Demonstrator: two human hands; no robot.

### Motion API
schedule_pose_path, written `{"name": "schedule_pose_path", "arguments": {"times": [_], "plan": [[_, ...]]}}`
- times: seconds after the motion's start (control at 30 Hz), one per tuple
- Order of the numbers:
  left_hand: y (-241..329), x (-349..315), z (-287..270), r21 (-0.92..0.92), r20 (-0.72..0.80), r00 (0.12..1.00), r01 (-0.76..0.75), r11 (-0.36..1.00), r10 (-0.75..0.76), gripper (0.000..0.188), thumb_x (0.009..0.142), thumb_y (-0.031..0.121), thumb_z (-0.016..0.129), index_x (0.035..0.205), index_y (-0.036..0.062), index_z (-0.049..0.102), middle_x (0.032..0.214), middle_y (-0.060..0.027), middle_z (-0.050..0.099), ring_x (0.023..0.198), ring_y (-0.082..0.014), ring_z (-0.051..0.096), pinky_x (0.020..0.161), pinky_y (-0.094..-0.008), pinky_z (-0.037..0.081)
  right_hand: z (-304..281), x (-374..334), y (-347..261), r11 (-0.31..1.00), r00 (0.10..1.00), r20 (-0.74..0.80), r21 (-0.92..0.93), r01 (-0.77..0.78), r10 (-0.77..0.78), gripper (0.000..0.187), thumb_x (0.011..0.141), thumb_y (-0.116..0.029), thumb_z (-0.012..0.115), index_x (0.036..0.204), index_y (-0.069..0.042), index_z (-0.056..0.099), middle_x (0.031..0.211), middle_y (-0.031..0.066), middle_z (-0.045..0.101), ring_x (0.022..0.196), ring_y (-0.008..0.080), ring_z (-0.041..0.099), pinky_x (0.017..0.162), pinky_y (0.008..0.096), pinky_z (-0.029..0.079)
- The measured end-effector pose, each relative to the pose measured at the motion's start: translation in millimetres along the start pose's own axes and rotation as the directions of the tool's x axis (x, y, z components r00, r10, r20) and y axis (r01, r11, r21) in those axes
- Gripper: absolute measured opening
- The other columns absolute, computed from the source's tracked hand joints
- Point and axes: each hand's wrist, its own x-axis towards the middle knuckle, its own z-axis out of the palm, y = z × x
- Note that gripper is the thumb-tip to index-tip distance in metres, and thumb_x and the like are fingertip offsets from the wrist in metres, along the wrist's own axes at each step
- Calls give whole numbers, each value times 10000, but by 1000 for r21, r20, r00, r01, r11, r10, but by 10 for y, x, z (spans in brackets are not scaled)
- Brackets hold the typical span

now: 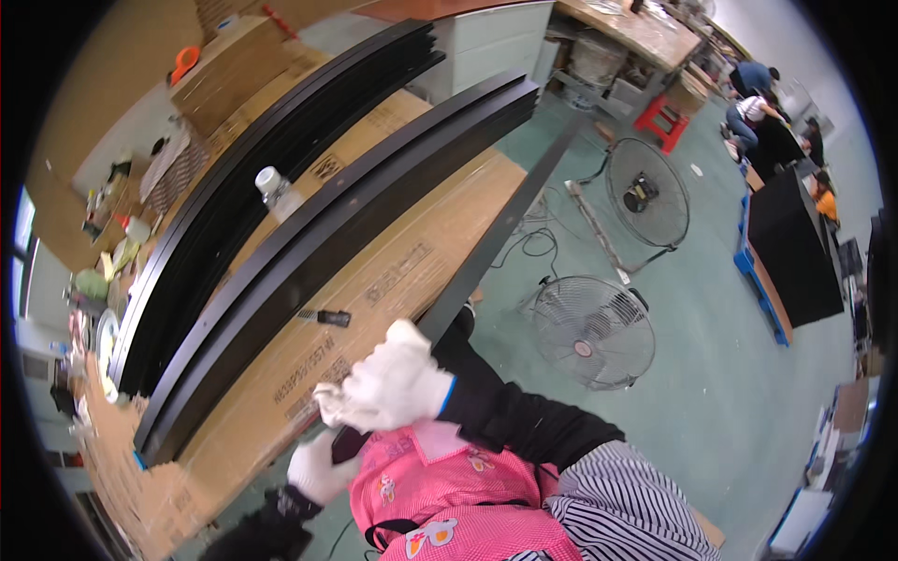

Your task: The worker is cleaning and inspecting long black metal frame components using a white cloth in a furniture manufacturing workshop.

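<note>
On the cardboard-covered table [482, 192], long black profiles [374, 192] are laid. By its right edge, a black strip [508, 217] is held aslant, its near end clasped by the gloved left hand [316, 467] and partly hidden behind the gloved right hand [393, 381], whose grip cannot be told.

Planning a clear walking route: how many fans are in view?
2. One fan is on the floor beyond the right hand; another fan is farther off, toward the red stool. Others may be hidden.
</note>
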Motion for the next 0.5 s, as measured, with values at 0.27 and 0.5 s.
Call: {"name": "schedule_pose_path", "arguments": {"times": [0.27, 0.5], "plan": [[-518, -1044, -27, 55, -105, 994, -6, 998, 11, 330, 923, 395, 708, 877, 70, 676, 677, -174, 684, 622, -371, 690, 566, -433, 523, -739, -177, 1338, 970, 984, 119, -222, -102, 131, 333, 845, -460, 630, 614, -225, 586, 575, 17, 622, 518, 252, 614, 532, 488, 313], [97, -251, 367, 37, -161, 984, 78, 996, -71, 362, 792, 369, 805, 1001, 95, 695, 806, -215, 720, 773, -424, 719, 688, -514, 554, -1, 153, -136, 982, 875, 447, -43, -186, 185, 263, 924, -394, 512, 1034, -187, 632, 557, 12, 606, 508, 245, 623, 526, 507, 301]]}}
